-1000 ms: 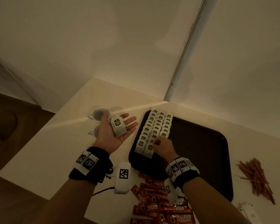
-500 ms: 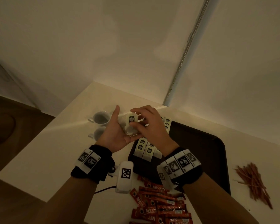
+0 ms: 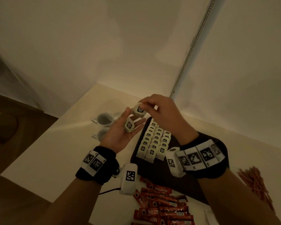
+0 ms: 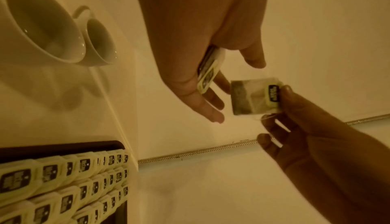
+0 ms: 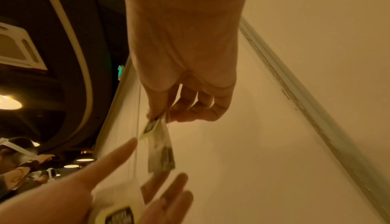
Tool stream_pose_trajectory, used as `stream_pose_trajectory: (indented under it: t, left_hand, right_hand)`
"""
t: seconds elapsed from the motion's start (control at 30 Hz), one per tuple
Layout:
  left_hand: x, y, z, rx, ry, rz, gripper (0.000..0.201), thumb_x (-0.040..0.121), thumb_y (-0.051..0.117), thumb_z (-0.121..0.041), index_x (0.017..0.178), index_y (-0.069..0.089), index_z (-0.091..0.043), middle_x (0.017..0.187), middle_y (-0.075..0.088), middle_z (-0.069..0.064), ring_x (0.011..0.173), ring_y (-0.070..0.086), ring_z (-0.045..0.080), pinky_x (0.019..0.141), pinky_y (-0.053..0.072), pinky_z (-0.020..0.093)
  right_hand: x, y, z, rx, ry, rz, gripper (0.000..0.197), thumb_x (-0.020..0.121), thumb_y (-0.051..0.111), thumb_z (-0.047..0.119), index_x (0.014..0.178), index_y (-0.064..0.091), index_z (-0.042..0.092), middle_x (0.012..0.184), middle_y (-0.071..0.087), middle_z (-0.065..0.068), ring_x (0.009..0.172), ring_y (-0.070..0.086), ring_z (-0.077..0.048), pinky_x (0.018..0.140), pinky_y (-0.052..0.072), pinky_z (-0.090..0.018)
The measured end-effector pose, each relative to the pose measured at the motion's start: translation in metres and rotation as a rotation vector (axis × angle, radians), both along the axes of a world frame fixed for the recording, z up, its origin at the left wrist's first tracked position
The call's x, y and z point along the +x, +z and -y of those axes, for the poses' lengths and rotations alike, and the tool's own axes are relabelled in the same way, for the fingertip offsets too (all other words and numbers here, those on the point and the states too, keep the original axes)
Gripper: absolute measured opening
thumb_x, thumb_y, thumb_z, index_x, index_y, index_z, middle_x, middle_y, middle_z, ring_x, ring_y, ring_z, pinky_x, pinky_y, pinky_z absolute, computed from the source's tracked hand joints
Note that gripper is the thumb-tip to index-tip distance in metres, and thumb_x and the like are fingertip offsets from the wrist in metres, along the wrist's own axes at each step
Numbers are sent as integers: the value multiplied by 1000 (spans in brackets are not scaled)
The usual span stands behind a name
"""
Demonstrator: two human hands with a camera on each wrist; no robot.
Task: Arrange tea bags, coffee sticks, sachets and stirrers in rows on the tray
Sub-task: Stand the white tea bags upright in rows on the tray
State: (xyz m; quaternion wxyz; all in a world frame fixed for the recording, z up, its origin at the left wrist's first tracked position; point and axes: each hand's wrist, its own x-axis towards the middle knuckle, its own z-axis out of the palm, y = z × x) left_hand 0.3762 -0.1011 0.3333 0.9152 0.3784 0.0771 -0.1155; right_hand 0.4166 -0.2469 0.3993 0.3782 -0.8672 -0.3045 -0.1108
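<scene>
My left hand (image 3: 126,133) lies palm up left of the dark tray (image 3: 182,179), fingers straight, with one tea bag (image 3: 129,125) resting on it. Just above it my right hand (image 3: 146,105) pinches a second tea bag (image 3: 139,110) by its top edge, clear of the palm. The left wrist view shows this bag (image 4: 254,97) hanging from the right hand's fingertips (image 4: 284,92). Three rows of tea bags (image 3: 154,143) fill the tray's left side. Red coffee sticks (image 3: 162,207) lie piled on the table in front of the tray. Brown stirrers (image 3: 256,185) lie to its right.
Two white cups (image 3: 105,120) (image 3: 102,135) stand on the table left of the tray, close under my left hand. The pale table (image 3: 52,143) sits in a corner between two walls. The tray's right half is bare.
My right hand left the tea bag rows on the tray, came to my left palm, took one tea bag from it and raised it. The left hand stayed palm up.
</scene>
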Motion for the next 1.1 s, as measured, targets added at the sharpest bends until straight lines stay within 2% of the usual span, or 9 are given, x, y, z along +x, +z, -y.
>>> stream_pose_trajectory:
  t: [0.2,0.37,0.43,0.53,0.6,0.67,0.77,0.93,1.1]
  left_hand:
    - [2,12,12,-33,17,151,48,72,75,-43,109,63,-14,107,68,5,101,65,17,74,56,27]
    - [3,23,15,81,48,226,15,85,64,-20,99,64,-15,96,69,3,96,67,18,71,55,26]
    - [1,27,16,114,71,244,14,81,63,-19,94,63,-15,87,69,0,87,68,15,69,54,25]
    - [0,29,17,93,80,265,14,79,64,-18,94,64,-17,87,67,0,83,65,12,69,53,24]
    - [-1,30,18,55,76,259,7,79,62,-17,81,67,-22,79,65,-1,77,63,11,67,51,22]
    - [-2,31,18,24,68,241,14,79,60,-17,71,69,-24,75,65,-2,72,63,10,64,51,21]
    - [-4,31,21,21,43,209,8,80,59,-21,79,67,-19,77,66,-2,72,65,10,64,53,20]
    - [-10,26,30,-53,-21,146,19,79,58,-26,91,66,-14,92,71,-2,80,67,11,66,55,19]
    - [-13,22,39,-98,7,92,24,77,60,-24,97,64,-13,86,70,-2,74,66,10,61,54,18]
  right_hand:
    - [-2,45,-5,-174,40,-53,14,81,71,32,79,71,19,68,62,11,62,53,6,59,38,-8]
    - [-3,49,-5,-24,18,-87,12,83,70,24,78,67,13,66,59,11,63,53,0,60,40,-8]
    - [-4,49,-3,7,13,-100,12,83,70,24,79,67,13,65,59,11,61,53,1,60,39,-6]
    - [-6,48,-2,34,-11,-105,13,82,71,25,79,68,12,66,62,4,61,52,-2,59,40,-7]
    - [-7,48,-2,30,-23,-106,12,82,71,24,79,68,13,67,63,1,60,52,-3,58,41,-9]
    - [-8,48,-2,32,-47,-100,12,82,71,24,78,68,13,66,63,0,59,52,-3,57,41,-9]
    - [-6,49,-1,53,-119,-88,12,82,71,26,77,68,15,65,62,1,56,50,-2,56,40,-9]
    - [-6,48,2,83,-182,-118,12,81,72,24,77,68,13,57,56,9,50,49,2,51,38,-7]
    - [-6,43,8,109,-208,-106,12,81,71,25,77,67,16,62,58,8,55,51,1,55,39,-6]
